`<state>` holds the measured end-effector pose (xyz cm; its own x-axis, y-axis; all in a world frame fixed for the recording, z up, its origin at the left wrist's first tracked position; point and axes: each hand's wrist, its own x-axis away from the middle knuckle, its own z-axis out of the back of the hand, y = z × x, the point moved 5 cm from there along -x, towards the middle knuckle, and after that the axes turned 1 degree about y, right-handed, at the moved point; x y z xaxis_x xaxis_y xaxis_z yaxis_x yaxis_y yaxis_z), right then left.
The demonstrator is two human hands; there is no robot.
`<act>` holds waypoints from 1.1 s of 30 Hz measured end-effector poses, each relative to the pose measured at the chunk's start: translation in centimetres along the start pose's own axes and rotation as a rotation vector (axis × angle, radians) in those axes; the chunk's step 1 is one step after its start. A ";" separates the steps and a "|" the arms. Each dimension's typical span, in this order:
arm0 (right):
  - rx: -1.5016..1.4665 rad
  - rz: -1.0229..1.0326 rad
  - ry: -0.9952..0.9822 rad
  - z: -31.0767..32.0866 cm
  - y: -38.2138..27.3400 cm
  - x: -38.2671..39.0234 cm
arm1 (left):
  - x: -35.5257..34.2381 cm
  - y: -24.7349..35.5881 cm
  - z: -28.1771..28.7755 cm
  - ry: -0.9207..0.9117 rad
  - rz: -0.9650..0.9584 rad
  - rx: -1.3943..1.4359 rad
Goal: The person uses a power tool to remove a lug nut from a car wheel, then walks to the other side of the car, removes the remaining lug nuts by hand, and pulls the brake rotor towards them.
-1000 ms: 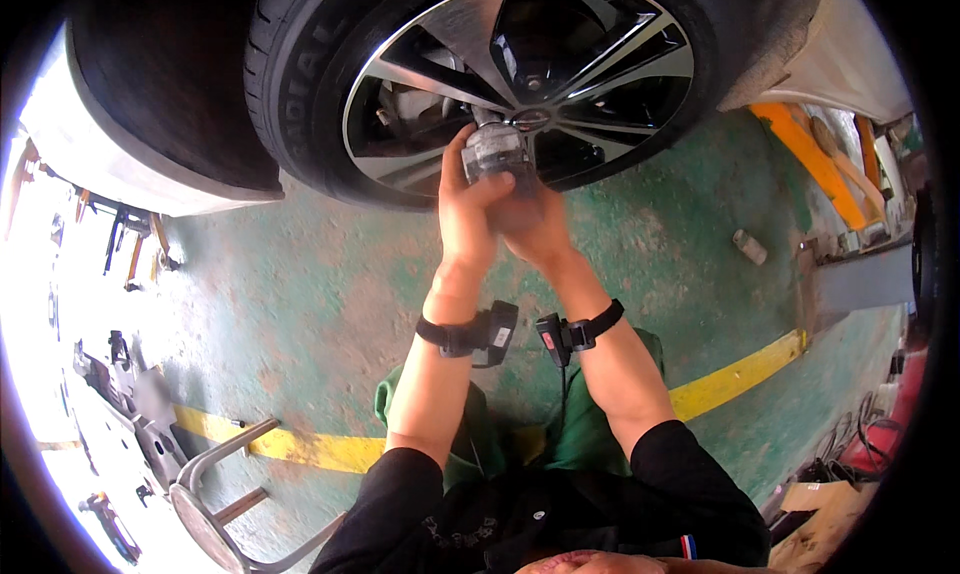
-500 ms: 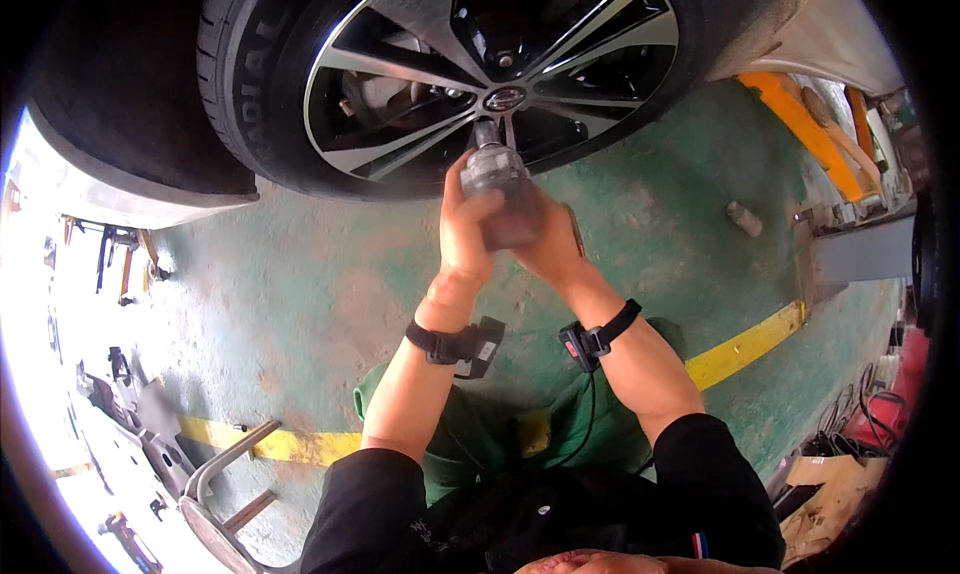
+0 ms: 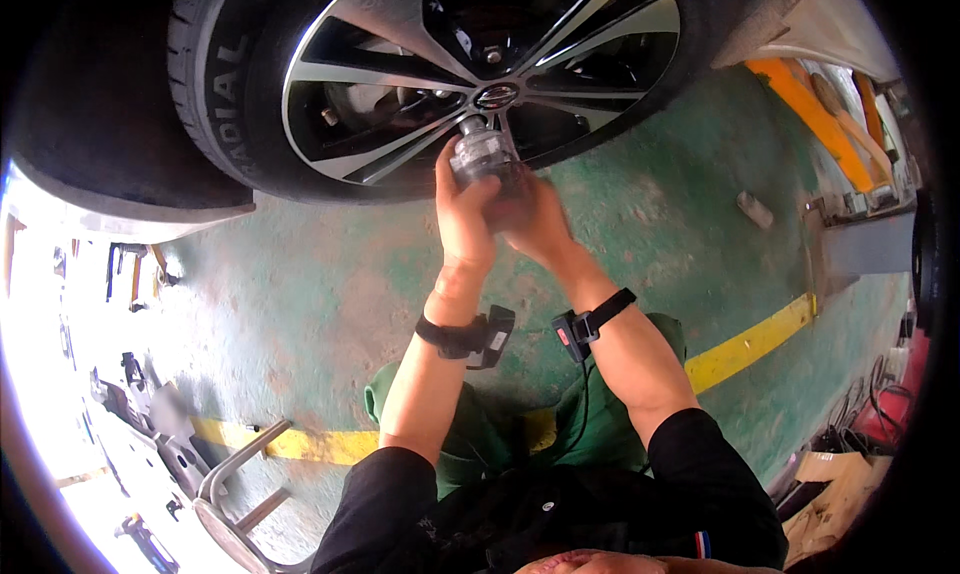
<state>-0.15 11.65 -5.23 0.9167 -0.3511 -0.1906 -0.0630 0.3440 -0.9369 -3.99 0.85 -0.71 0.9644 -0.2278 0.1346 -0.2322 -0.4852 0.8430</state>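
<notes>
Both of my hands are closed round an impact wrench (image 3: 484,160) with a grey metal head and a dark body. My left hand (image 3: 464,212) wraps its left side, the thumb across the body. At the rear, my right hand (image 3: 540,217) grips it; those fingers are partly hidden and smeared by motion. The wrench's socket end (image 3: 472,125) points into the car wheel (image 3: 372,76), just below the centre cap (image 3: 497,97). Whether it sits on a nut cannot be seen. The wheel has silver and black spokes and a black tyre (image 3: 222,104).
A small cylindrical object (image 3: 755,211) lies on the green floor to the right. Yellow lines (image 3: 752,346) cross the floor. An orange metal bar (image 3: 815,124) and a grey beam (image 3: 870,246) stand at the right. At lower left is a stool (image 3: 232,534).
The wrench's socket end has pushed a little further in among the spokes, shifting slightly up and left. Both hands keep their grip. The view has shifted slightly.
</notes>
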 end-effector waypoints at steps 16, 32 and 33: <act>0.031 0.078 0.008 0.3 0.5 -1.0 | -0.6 -0.8 -0.3 0.031 0.057 0.164; 0.035 0.050 0.024 -0.1 0.5 -0.8 | -0.8 -0.5 0.0 -0.003 0.072 0.158; 0.054 0.045 0.021 0.0 0.6 -0.8 | -0.8 -0.5 0.0 -0.006 0.076 0.162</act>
<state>-0.95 12.14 -5.66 0.9050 -0.3520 -0.2388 -0.0821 0.4064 -0.9100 -4.65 1.23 -1.25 0.9426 -0.2736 0.1916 -0.3225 -0.5963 0.7351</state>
